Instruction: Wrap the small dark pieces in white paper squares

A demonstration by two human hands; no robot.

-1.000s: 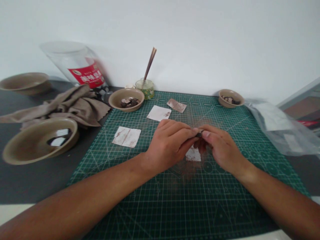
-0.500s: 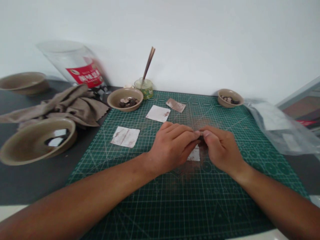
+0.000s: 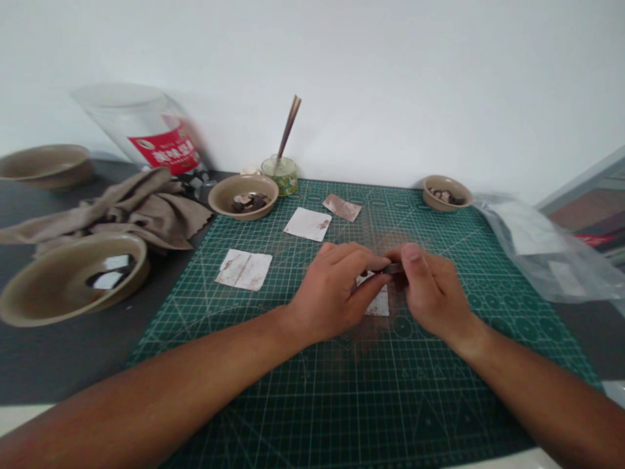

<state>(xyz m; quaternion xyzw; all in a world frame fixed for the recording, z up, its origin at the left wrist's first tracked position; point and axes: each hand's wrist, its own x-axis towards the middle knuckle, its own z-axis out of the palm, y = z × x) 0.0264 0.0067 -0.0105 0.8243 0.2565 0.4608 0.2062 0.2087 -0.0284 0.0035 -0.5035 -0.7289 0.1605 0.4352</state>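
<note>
Between the fingertips of my left hand [image 3: 336,286] is a small dark flat piece [image 3: 393,268], pinched by thumb and forefinger. My right hand [image 3: 432,290] meets it from the other side, its fingers curled behind the piece and its thumb raised. Under the hands lies a stained white paper square [image 3: 379,304], partly covered by my left hand. Brown dust marks the green cutting mat [image 3: 342,404] around it. Farther left on the mat are a creased white square [image 3: 244,269], another white square [image 3: 307,223] and a brown square [image 3: 342,207].
Small bowls of pieces stand at the back left [image 3: 222,197] and back right [image 3: 432,195]. Beside the left one is a glass jar [image 3: 288,177] with sticks. A grey-brown cloth [image 3: 146,208], large bowl [image 3: 29,293] and clear container [image 3: 117,117] are left; a plastic bag [image 3: 532,241] is right.
My right thumb has lifted off the dark piece, which now shows more between the hands. My left thumb and forefinger have parted slightly from the other fingers. The view has shifted a little.
</note>
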